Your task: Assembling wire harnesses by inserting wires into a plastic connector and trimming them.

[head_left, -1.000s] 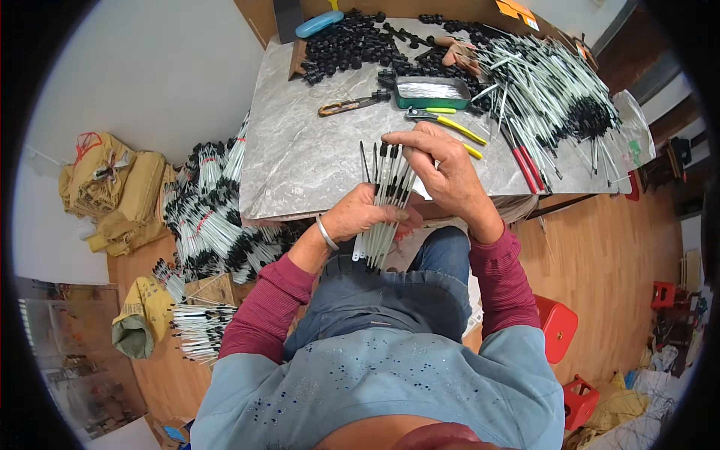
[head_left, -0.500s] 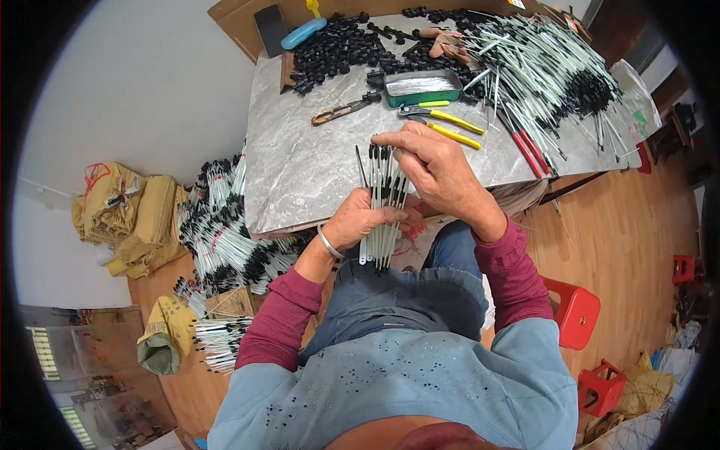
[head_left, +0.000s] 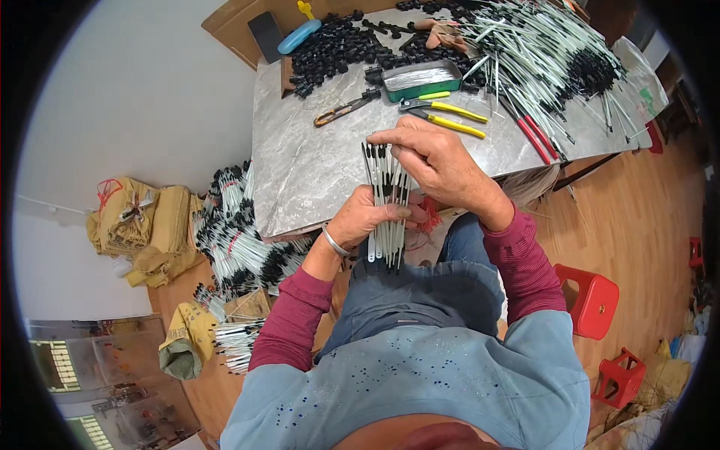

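Holding fanned, dark-tipped rods (head_left: 388, 180) by the near edge of the tabletop (head_left: 315, 165), my left hand (head_left: 358, 217) has a full grip, best kept firm; my right hand (head_left: 435, 157), at their far ends, wants a light touch, though whether it pinches one I cannot tell

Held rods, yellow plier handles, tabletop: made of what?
Held rods: likely plastic or fibreglass; pale, smooth, straight.
Yellow plier handles: probably plastic or rubber, satin; bright, even colour.
Tabletop: marble look from grey veining, slight sheen; stone or laminate, can't tell.
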A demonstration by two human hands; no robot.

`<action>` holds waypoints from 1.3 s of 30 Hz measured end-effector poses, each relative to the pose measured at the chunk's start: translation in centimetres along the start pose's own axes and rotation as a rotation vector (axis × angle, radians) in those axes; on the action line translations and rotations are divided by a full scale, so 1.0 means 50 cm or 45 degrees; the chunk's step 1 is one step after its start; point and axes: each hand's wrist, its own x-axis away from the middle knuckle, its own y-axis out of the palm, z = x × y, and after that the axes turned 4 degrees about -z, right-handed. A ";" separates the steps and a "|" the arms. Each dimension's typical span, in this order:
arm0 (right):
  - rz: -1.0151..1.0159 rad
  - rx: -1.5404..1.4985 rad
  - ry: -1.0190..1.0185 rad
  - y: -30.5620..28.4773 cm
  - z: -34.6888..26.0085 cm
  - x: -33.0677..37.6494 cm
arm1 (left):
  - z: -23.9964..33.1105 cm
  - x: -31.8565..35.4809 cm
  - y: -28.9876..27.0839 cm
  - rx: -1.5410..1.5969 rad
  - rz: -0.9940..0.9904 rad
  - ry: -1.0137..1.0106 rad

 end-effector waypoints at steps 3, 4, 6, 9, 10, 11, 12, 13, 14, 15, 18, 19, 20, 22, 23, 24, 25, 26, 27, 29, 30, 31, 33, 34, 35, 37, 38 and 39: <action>-0.011 -0.018 -0.018 0.001 0.002 -0.002 | -0.003 0.000 -0.002 0.003 0.003 0.001; -0.002 -0.017 -0.027 0.002 0.002 -0.003 | -0.004 -0.001 -0.004 0.002 0.008 -0.010; 0.013 -0.019 -0.042 0.005 0.002 -0.004 | -0.007 -0.001 -0.006 0.004 0.013 -0.004; 0.024 -0.029 -0.031 0.008 0.001 -0.004 | -0.010 -0.002 -0.012 0.009 -0.003 -0.007; 0.026 -0.035 -0.032 0.009 0.001 -0.004 | -0.011 -0.002 -0.014 0.017 -0.012 -0.007; 0.028 -0.040 -0.032 0.009 0.001 -0.004 | -0.011 -0.002 -0.016 0.005 -0.014 -0.004; 0.032 -0.047 -0.033 0.010 0.001 -0.003 | -0.012 -0.002 -0.017 -0.004 -0.017 -0.004; 0.034 -0.052 -0.031 0.012 0.001 -0.003 | -0.012 -0.002 -0.019 -0.010 -0.019 -0.016; 0.034 -0.057 -0.032 0.013 0.002 -0.003 | -0.012 -0.001 -0.020 -0.013 -0.032 -0.002; 0.034 -0.063 -0.033 0.015 0.002 -0.003 | -0.012 -0.001 -0.022 -0.013 -0.043 0.003; 0.070 -0.101 -0.063 0.024 0.004 -0.005 | -0.012 -0.001 -0.024 -0.007 -0.054 0.013; 0.076 -0.107 -0.071 0.027 0.005 -0.006 | -0.013 -0.001 -0.025 0.007 -0.062 0.013; 0.082 -0.114 -0.078 0.030 0.005 -0.006 | -0.013 -0.001 -0.026 -0.017 -0.058 0.014; 0.086 -0.121 -0.075 0.034 0.006 -0.006 | -0.014 -0.001 -0.026 -0.027 -0.064 0.003; 0.083 -0.121 -0.066 0.035 0.005 -0.005 | -0.014 0.000 -0.026 -0.039 -0.049 0.000; 0.080 -0.121 -0.057 0.037 0.005 -0.005 | -0.014 0.001 -0.026 -0.040 -0.036 -0.009; 0.088 -0.128 -0.058 0.038 0.003 -0.004 | -0.014 0.002 -0.025 -0.030 -0.029 -0.031; 0.097 -0.135 -0.059 0.039 0.001 -0.004 | -0.013 0.003 -0.023 -0.074 -0.019 -0.016; 0.106 -0.141 -0.059 0.039 -0.001 -0.003 | -0.013 0.005 -0.022 -0.107 -0.016 -0.014; 0.063 -0.127 -0.056 0.033 -0.006 -0.001 | -0.011 0.009 -0.017 -0.179 0.017 -0.016; 0.017 -0.118 -0.030 0.026 -0.008 0.001 | -0.011 0.012 -0.013 -0.215 0.045 -0.020; -0.027 -0.106 -0.045 0.016 -0.011 0.004 | -0.012 0.013 -0.009 -0.250 0.070 -0.028; -0.170 -0.076 -0.041 -0.013 -0.013 0.008 | -0.014 0.012 -0.003 -0.251 0.056 -0.005; -0.219 -0.078 -0.036 -0.028 -0.016 0.010 | -0.015 0.011 -0.001 -0.254 0.049 0.006; -0.265 -0.079 -0.032 -0.043 -0.019 0.011 | -0.014 0.011 -0.002 -0.293 0.042 -0.043; -0.308 -0.018 -0.091 -0.065 -0.026 0.009 | -0.016 0.008 0.000 -0.311 0.015 0.000; -0.295 0.002 -0.055 -0.070 -0.030 0.008 | -0.018 0.006 0.001 -0.321 -0.002 0.013; -0.281 0.022 -0.017 -0.072 -0.034 0.007 | -0.019 0.006 0.001 -0.310 -0.019 0.020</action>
